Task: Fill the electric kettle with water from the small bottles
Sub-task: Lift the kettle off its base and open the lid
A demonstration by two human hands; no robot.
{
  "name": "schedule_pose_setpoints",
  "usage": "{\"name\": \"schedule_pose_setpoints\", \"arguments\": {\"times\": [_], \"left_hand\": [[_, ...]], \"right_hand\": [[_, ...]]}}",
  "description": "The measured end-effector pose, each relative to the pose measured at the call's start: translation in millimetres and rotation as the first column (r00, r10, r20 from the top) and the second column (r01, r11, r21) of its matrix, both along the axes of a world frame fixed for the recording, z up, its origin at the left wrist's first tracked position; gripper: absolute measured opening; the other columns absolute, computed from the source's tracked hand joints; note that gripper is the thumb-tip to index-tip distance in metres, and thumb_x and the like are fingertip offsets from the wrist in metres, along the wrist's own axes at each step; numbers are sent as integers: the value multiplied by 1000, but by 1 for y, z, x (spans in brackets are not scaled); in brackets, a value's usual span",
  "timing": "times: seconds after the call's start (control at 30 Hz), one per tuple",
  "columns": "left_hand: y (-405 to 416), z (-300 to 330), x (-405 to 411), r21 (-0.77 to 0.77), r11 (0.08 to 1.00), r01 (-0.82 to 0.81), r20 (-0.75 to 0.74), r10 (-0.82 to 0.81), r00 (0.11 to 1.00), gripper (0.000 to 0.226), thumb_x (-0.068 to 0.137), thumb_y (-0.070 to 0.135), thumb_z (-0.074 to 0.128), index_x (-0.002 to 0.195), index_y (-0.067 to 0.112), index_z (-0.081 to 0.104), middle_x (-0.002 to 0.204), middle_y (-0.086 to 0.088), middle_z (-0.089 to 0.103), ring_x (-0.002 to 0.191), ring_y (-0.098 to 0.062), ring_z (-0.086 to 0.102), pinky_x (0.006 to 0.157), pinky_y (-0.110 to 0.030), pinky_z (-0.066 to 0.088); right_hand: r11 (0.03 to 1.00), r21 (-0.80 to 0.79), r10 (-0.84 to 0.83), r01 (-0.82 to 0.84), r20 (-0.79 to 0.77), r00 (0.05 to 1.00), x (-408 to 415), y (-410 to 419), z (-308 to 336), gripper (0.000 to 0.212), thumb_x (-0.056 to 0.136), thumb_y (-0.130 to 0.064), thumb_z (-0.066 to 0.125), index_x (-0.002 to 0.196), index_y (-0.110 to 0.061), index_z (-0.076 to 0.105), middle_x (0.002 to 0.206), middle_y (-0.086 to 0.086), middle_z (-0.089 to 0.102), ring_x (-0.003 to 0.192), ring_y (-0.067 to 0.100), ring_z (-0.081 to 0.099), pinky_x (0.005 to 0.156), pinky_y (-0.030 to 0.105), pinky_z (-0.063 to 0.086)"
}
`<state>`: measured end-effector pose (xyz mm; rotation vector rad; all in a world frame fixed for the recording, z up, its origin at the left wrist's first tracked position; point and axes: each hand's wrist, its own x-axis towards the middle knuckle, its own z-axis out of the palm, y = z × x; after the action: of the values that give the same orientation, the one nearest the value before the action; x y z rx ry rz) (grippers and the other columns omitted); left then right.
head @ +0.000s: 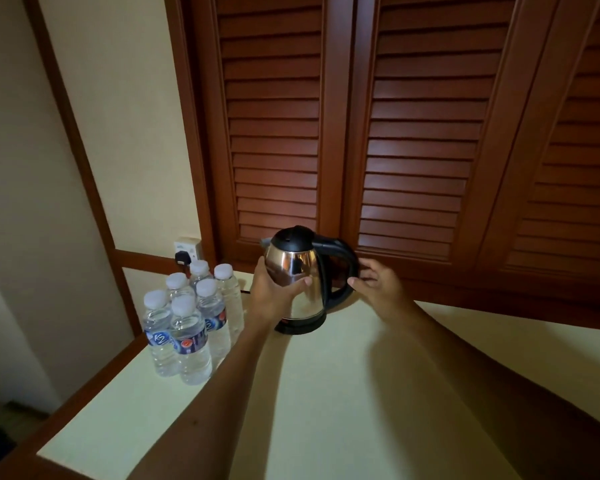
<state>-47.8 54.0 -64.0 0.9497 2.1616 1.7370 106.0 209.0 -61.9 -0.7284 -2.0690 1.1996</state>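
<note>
Standing on its black base at the far middle of the desk, the kettle had its lid down. The left hand cupped its steel body, grip curled round it; the right hand reached for the handle, fingers apart. Six capped bottles clustered just left. Likely next: opening the lid, then uncapping a bottle.
</note>
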Motion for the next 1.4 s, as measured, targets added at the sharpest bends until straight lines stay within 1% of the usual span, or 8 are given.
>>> {"name": "schedule_pose_setpoints", "arguments": {"times": [0.13, 0.33, 0.47, 0.6, 0.77, 0.9, 1.13, 1.4], "left_hand": [[5, -1, -13, 12, 1000, 24, 14, -24, 1000, 103, 66, 34, 89, 149, 22, 29, 141, 0, 52, 129, -20, 47, 105, -39, 40], [6, 1, -20, -25, 1000, 19, 24, -19, 1000, 115, 56, 43, 93, 150, 20, 30, 140, -2, 54, 130, -24, 48, 108, -48, 43], [6, 3, -20, -11, 1000, -12, -10, 12, 1000, 104, 54, 41, 94, 141, 18, 42, 129, -2, 62, 121, -25, 57, 101, -42, 48], [9, 18, -17, 65, 998, -25, -72, 30, 997, 100, 58, 35, 93, 141, 16, 42, 127, 0, 61, 113, -16, 54, 96, -33, 46], [16, 47, -8, 133, 991, -27, -177, 50, 983, 100, 49, 50, 92, 133, 20, 48, 120, 4, 66, 112, -19, 61, 96, -36, 52], [15, 48, 16, 133, 991, 15, -213, 14, 977, 96, 54, 49, 91, 134, 20, 47, 122, -1, 66, 112, -20, 61, 97, -38, 53], [-1, 15, 90, 112, 992, 63, -155, -46, 987, 107, 46, 59, 88, 138, 22, 47, 120, 1, 67, 114, -19, 61, 99, -42, 52], [-24, -21, 175, 46, 993, 110, -95, -106, 990, 81, 53, 46, 92, 122, 26, 54, 104, 13, 67, 103, -11, 63, 94, -33, 54]], "right_hand": [[1000, 4, -20, 20, -9, 1000, -3, 2, 1, 36, 86, -21, 68, 120, -20, 57, 99, -2, 69, 90, 18, 68, 75, 33, 53], [1000, 13, -17, 17, -19, 1000, -4, 7, 1, 29, 86, -18, 68, 114, -23, 61, 98, 3, 70, 89, 22, 69, 80, 41, 55], [1000, -21, -1, -1, -125, 992, -5, 1, 5, 31, 86, -4, 66, 116, -14, 63, 100, 8, 70, 89, 21, 70, 78, 33, 58], [998, -37, 35, -45, -229, 973, -4, 2, 18, 33, 86, -1, 65, 103, -30, 66, 102, 7, 72, 92, 21, 71, 80, 34, 58], [998, -55, 25, -44, -297, 955, 9, 11, 40, 44, 86, -2, 67, 128, -9, 57, 110, 11, 69, 99, 21, 69, 86, 36, 57], [997, -64, 7, -31, -351, 936, 45, -2, 46, 42, 85, 0, 67, 122, -18, 60, 107, 9, 70, 97, 20, 70, 84, 31, 57], [995, -96, -54, 22, -356, 933, 130, -33, 22, 51, 83, 1, 68, 129, -15, 55, 101, 9, 73, 90, 20, 72, 74, 25, 57], [988, -97, -141, 119, -259, 955, 215, -60, -11, 42, 82, 3, 69, 115, -22, 64, 87, -1, 76, 84, 19, 73, 74, 28, 59]]}}
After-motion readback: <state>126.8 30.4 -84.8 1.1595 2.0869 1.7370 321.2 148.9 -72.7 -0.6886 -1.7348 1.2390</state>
